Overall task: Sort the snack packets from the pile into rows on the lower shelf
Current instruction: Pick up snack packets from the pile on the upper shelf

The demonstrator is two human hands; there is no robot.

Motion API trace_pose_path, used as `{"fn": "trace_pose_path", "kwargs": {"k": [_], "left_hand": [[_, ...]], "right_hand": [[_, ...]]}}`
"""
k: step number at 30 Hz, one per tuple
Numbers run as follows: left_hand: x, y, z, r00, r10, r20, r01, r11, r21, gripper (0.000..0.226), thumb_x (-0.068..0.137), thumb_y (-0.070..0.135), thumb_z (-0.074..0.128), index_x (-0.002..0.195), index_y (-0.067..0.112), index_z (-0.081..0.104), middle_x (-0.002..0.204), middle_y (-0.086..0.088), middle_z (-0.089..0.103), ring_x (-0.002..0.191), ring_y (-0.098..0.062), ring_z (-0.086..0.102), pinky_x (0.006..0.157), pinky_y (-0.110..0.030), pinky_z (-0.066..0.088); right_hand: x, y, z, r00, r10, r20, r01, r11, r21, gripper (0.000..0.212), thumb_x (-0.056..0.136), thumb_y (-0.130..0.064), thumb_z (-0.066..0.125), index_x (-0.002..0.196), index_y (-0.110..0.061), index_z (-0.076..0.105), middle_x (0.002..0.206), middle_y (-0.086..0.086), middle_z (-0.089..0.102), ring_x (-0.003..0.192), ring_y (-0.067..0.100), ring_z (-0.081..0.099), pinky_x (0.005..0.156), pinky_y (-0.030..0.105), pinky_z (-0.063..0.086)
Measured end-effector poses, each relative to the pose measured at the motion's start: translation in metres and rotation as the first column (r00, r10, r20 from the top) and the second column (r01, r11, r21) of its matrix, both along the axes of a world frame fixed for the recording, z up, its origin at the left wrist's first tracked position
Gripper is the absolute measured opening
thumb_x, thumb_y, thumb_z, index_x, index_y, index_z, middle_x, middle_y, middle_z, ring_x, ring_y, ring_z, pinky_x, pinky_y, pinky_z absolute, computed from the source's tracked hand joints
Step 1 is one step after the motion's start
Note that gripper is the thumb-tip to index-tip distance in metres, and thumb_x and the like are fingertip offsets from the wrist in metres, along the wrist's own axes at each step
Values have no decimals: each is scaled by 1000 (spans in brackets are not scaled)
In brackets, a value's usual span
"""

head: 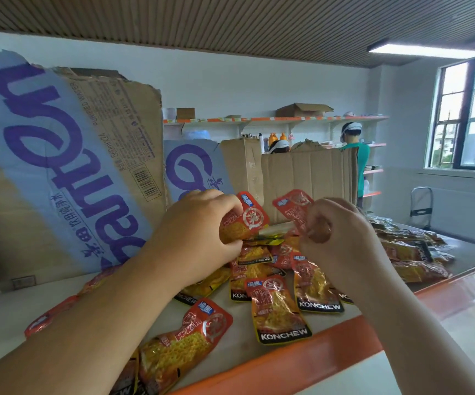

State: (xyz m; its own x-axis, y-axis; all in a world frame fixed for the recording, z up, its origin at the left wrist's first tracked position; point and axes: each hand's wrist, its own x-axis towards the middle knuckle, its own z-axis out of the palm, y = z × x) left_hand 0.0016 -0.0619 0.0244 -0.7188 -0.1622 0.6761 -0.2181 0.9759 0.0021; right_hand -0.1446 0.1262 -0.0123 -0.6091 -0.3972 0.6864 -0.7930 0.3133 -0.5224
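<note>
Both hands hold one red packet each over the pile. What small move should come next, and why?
Probably the left hand should lay its packet flat on the shelf, beside the loose packets in front. The right hand is also full, so neither can take more from the pile.

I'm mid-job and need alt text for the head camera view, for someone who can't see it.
The left hand grips a red-and-yellow snack packet and the right hand pinches another packet above a loose pile of like packets on an orange-edged shelf. Torn cardboard sheets stand behind the pile.
</note>
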Motion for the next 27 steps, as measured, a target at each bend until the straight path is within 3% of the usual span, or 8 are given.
{"fn": "trace_pose_path", "kwargs": {"k": [3, 8, 10, 13, 18, 22, 27], "left_hand": [[7, 8, 9, 998, -27, -65, 26, 999, -24, 46, 83, 58, 73, 122, 42, 56, 122, 18, 59, 112, -6, 52, 89, -27, 47], [21, 21, 37, 992, -52, -114, 49, 998, -31, 47, 82, 59, 71, 122, 40, 58, 115, 18, 61, 103, -8, 58, 85, -36, 57], [30, 25, 46, 987, -39, -153, 30, 998, -62, 46, 81, 60, 72, 120, 40, 58, 114, 19, 62, 101, -8, 58, 83, -34, 55], [51, 33, 53, 970, 14, -242, -38, 995, -93, 46, 80, 60, 72, 120, 41, 58, 119, 19, 62, 108, -8, 57, 86, -32, 49], [104, 41, 53, 934, 165, -317, -198, 977, -77, 47, 82, 65, 63, 122, 42, 56, 125, 20, 61, 114, -10, 57, 94, -41, 53], [160, 43, 52, 894, 258, -366, -294, 955, -44, 43, 82, 60, 71, 118, 38, 60, 120, 17, 63, 110, -12, 58, 91, -43, 54], [238, 44, 44, 823, 361, -438, -404, 915, -4, 42, 76, 54, 78, 112, 37, 63, 118, 17, 64, 108, -14, 60, 87, -36, 51]], "right_hand": [[10, 6, 5, 997, 40, -65, -46, 995, -91, 30, 76, -18, 80, 78, -32, 53, 107, -27, 53, 109, 15, 51, 83, 43, 56], [26, 15, 20, 986, 95, -136, -120, 974, -190, 21, 77, -42, 74, 83, -35, 55, 115, -29, 54, 113, 11, 50, 86, 41, 56], [29, 17, 26, 983, 118, -139, -149, 961, -234, 23, 77, -38, 76, 88, -39, 56, 118, -27, 55, 115, 11, 52, 87, 40, 56], [33, 12, 33, 974, 175, -145, -212, 931, -298, 30, 76, -32, 75, 98, -41, 56, 112, -25, 59, 108, 9, 56, 80, 27, 48], [60, -15, 39, 921, 374, -113, -389, 855, -342, 39, 77, -26, 76, 103, -44, 54, 108, -25, 59, 98, -2, 57, 67, 11, 41], [101, -40, 41, 866, 485, -117, -494, 800, -341, 42, 78, -22, 78, 105, -41, 54, 108, -18, 59, 102, 7, 58, 72, 20, 45], [174, -67, 41, 786, 607, -118, -606, 720, -337, 40, 75, -28, 78, 102, -41, 53, 104, -16, 61, 99, 17, 62, 77, 32, 50]]}}
